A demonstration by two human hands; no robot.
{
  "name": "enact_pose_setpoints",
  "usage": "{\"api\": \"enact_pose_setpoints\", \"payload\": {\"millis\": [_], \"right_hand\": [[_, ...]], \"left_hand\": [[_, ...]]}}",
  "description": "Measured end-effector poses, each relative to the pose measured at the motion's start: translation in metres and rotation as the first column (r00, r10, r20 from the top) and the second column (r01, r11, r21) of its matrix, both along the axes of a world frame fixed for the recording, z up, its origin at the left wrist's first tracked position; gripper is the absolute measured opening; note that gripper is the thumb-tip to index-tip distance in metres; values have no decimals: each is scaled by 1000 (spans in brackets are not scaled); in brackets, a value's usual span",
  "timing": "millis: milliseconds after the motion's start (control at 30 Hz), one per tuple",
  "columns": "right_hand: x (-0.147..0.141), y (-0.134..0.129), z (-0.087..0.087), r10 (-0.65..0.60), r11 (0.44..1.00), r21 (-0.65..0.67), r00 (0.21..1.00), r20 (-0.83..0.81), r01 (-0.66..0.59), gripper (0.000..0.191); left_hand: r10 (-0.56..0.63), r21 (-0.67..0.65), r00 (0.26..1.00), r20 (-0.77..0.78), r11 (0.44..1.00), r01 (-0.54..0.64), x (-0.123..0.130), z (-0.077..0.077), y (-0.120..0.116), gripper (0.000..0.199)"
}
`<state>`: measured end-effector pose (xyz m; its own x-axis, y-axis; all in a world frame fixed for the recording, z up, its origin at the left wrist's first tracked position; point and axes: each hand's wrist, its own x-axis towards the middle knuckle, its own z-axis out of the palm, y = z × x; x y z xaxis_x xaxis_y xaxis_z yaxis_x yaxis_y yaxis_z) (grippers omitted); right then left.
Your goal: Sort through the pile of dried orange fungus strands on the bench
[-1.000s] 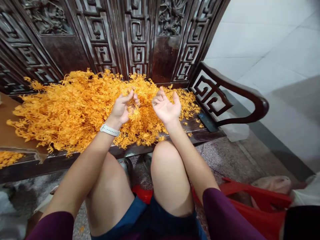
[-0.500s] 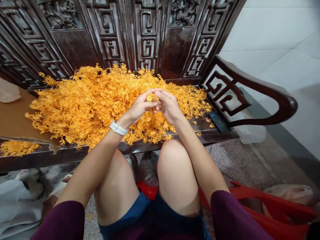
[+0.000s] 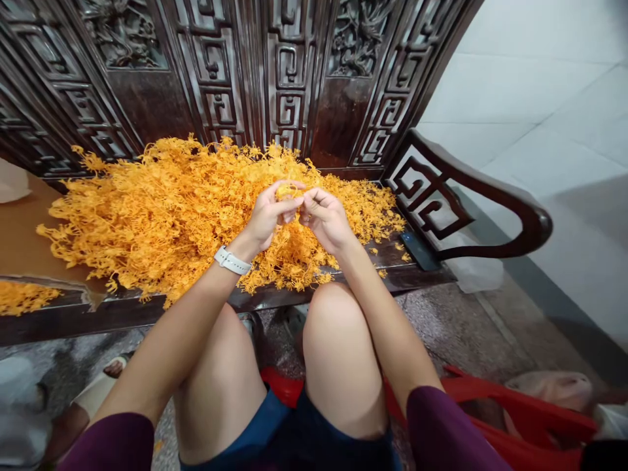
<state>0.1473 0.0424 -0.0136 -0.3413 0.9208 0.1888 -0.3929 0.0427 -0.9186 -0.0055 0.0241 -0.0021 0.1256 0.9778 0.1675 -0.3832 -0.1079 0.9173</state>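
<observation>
A large heap of yellow-orange plastic flower pieces (image 3: 167,216), thin and branching, covers the dark wooden bench seat. Above its right part, my left hand (image 3: 265,216) is closed with one yellow plastic flower piece (image 3: 288,191) between thumb and fingers. My right hand (image 3: 326,219) meets it from the right, thumb and index finger pinched together at the tip of my left thumb. Whatever the right fingertips grip is too small to make out. Both hands are raised over the heap in front of my knees.
A carved bench back (image 3: 338,124) rises behind the heap, with a curved armrest (image 3: 520,196) at right. Beside it lies a dark phone (image 3: 418,250). Cardboard (image 3: 29,229) stands at left. A red plastic chair (image 3: 534,412) and part of another person's foot (image 3: 115,367) are below.
My hands have drawn slightly apart, and the flower piece now sits mainly in my left fingers. The right fingers have moved to a pinch by the left thumb. The view has shifted a little.
</observation>
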Motion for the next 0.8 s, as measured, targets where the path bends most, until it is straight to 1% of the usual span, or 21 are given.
{"api": "enact_pose_setpoints", "payload": {"millis": [67, 133, 233, 333, 400, 467, 500, 533, 600, 667, 733, 800], "right_hand": [[0, 0, 0, 2, 1000, -8, 1000, -1, -2, 39], [0, 1, 0, -44, 999, -30, 998, -38, 43, 40], [-1, 2, -2, -127, 991, -55, 988, -92, 122, 43], [-3, 3, -3, -185, 983, -25, 978, -93, 184, 41], [-2, 3, -2, -209, 976, 41, 976, -54, 212, 38], [-2, 3, -1, -225, 969, 107, 974, 9, 223, 34], [-1, 2, -1, -234, 966, 124, 971, 40, 227, 33], [-1, 2, 0, -244, 964, 128, 968, 61, 234, 33], [-1, 1, 2, -242, 967, 91, 968, 67, 236, 34], [-2, -1, 3, -203, 979, 17, 979, 20, 202, 37], [-4, -3, 5, -128, 991, -51, 991, -40, 126, 38], [-5, -4, 6, -56, 996, -79, 995, -85, 50, 38]], "left_hand": [[-20, -13, 999, -26, 1000, 19, 1, 1, 0, 36], [-4, -6, 996, -86, 1000, 3, 1, 0, 1, 40], [67, 65, 974, -214, 996, -54, 1, -3, 5, 46], [113, 137, 934, -338, 988, -69, 0, -7, 9, 50], [226, 244, 900, -372, 960, -140, -2, -8, 10, 51], [358, 370, 856, -374, 904, -216, -4, -8, 8, 48], [392, 413, 837, -381, 882, -225, -4, -7, 7, 46], [403, 437, 824, -397, 873, -217, -4, -7, 6, 45], [378, 443, 814, -441, 881, -169, -4, -6, 4, 42], [299, 408, 848, -439, 906, -108, -2, -6, 4, 41], [165, 323, 921, -352, 945, -46, 1, -5, 5, 45], [36, 217, 974, -223, 976, 13, 3, -3, 5, 51]]}}
